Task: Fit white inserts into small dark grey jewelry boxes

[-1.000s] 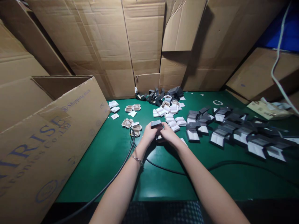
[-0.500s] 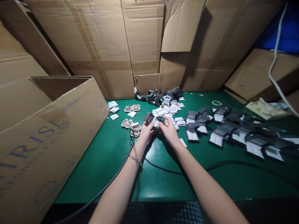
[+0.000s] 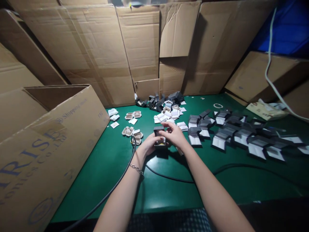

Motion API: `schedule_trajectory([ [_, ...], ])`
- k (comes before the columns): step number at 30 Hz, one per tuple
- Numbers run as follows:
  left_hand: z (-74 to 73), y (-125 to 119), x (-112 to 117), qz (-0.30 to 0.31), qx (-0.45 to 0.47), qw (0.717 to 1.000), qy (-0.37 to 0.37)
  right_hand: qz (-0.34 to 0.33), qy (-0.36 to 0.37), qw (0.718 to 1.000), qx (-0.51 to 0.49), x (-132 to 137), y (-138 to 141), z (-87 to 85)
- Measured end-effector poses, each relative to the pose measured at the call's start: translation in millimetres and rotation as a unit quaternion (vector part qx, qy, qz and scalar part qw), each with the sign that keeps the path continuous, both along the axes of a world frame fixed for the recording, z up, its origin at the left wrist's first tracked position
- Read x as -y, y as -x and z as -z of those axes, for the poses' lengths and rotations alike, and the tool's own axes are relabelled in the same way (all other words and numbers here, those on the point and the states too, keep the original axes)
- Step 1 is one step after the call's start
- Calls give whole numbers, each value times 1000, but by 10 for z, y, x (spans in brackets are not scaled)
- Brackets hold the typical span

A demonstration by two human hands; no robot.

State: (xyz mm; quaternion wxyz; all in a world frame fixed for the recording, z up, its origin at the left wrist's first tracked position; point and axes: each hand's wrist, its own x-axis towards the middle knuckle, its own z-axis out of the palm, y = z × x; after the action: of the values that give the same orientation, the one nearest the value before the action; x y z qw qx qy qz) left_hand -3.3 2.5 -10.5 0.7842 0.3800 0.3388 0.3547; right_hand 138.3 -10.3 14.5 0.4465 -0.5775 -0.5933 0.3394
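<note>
A small black box, its lid raised at the back, is held between my two hands above the table. My left hand is closed on the box's left side, thumb across its front. My right hand grips it from the right, with the thumb pressed at the opening and the fingers curved over the far side. Something pale lies inside the box, mostly covered by my thumbs. Just beyond my hands is a heap of white folded inserts.
Rows of opened black boxes with white linings spread over the right of the green table. Pulp trays lie left of my hands. A large carton stands at left; a black cable crosses the table.
The small box has turned from a tilted position to sit more level, lid up at the back. My right thumb has moved into its opening. The whole view has shifted slightly.
</note>
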Motion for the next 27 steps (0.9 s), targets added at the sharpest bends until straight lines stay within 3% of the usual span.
schedule_trajectory([
  [3, -4, -20, -27, -91, 8, 996, 14, 55, 9, 998, 5, -50, -91, 16],
  [5, 8, -23, -65, -146, 12, 989, 30, 128, 30, 987, 97, -94, -196, 56],
  [7, 37, -21, -110, -186, 14, 982, 34, 154, 65, 963, 212, -116, -282, 96],
  [11, 110, -12, -187, -244, 24, 969, 44, 122, 121, 931, 322, -82, -314, 124],
  [18, 120, 6, -236, -333, 53, 938, 75, 120, 142, 924, 335, -39, -275, 115],
  [22, 76, 9, -231, -362, 67, 927, 71, 72, 119, 933, 332, -31, -219, 115],
  [27, 40, 19, -210, -337, 82, 936, 59, 20, 51, 958, 280, 13, -32, 53],
])
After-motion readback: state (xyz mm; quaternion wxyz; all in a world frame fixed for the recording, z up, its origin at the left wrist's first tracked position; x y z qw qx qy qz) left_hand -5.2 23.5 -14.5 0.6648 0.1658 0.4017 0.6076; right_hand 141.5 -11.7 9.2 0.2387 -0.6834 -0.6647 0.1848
